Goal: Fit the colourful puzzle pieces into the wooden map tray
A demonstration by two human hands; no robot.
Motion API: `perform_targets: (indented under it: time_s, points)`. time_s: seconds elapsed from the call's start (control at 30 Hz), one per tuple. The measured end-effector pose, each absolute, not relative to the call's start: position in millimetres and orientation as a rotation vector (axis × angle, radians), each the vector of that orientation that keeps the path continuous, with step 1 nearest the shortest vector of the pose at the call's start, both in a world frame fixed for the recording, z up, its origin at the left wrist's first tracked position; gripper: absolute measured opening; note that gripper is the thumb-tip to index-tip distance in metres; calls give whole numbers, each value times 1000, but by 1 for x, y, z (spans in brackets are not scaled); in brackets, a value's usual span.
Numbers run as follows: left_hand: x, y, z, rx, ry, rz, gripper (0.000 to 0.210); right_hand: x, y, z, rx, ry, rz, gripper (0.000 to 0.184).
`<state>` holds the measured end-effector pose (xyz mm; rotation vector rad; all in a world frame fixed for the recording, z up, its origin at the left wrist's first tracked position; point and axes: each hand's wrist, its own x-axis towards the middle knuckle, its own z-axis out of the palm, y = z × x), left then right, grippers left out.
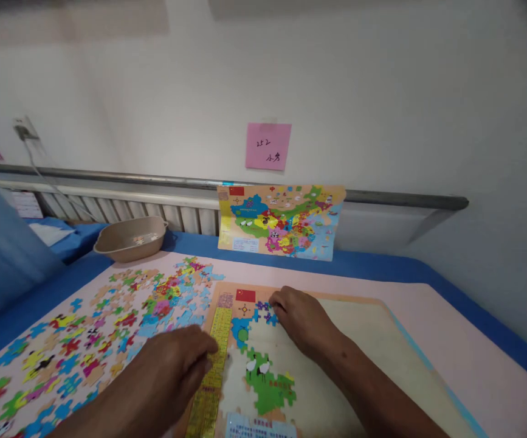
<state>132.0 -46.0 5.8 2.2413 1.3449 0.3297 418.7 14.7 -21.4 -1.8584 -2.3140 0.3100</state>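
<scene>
A map jigsaw puzzle lies partly assembled in its frame board (358, 353). My right hand (297, 316) is over its upper part, fingertips pinched at the edge of a purple-and-blue jigsaw piece (270, 318). Just left of that are joined blue pieces (241, 331), below a red flag (245, 295). Over the yellow left strip (209, 377) of the board hovers my left hand (183, 356). Its fingers are curled with thumb near forefinger, and whatever may be between them is hidden. A green section with white birds (263, 383) sits lower on the board.
Several loose jigsaw pieces (69, 347) are spread over the pale sheet on the left. Behind them stands a beige basin (130, 239). A printed reference map (281, 222) leans against the wall, below a rail (404, 198) and a pink note (268, 146).
</scene>
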Motion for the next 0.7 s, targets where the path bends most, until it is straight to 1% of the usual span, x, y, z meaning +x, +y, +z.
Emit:
perform_targets:
  time_s: [0.07, 0.13, 0.27, 0.47, 0.7]
  points:
    - [146, -18, 8, 2392, 1298, 326, 32, 419, 15, -22, -1857, -2315, 314, 24]
    - [162, 8, 5, 2502, 1282, 252, 33, 420, 15, -22, -1855, -2315, 317, 24]
    - [190, 42, -6, 2552, 1246, 135, 27, 421, 16, -23, -1848, -2313, 324, 23]
    - [207, 54, -19, 2557, 1209, 131, 26, 422, 15, -24, -1832, -2321, 327, 21]
    - [209, 59, -27, 2516, 1165, 150, 33, 420, 13, -23, -1820, -2337, 311, 24]
